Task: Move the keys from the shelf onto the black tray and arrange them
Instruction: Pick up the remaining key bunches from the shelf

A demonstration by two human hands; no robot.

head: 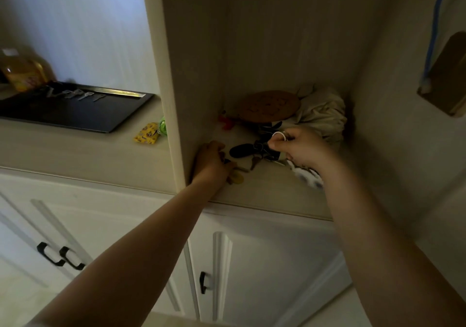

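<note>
The black tray lies on the bench at the upper left of the frame, and a few keys lie in a row near its far edge. More keys lie in a dark jumble on the shelf in the middle of the frame, next to a black fob.

The left hand is curled shut on small things near the shelf's left wall; they look like keys, but blur hides them. The right hand pinches a pale ring above the jumble.

The keys look tangled, so I think a pull on the ring could drag the whole bunch out and drop some on the floor. The cream cloth and the round brown mat sit close behind, and a quick tug may catch them too.

A small yellow packet on the bench has a print, and a yellow bottle at the far left has a label. Both are too blurry to read.
</note>
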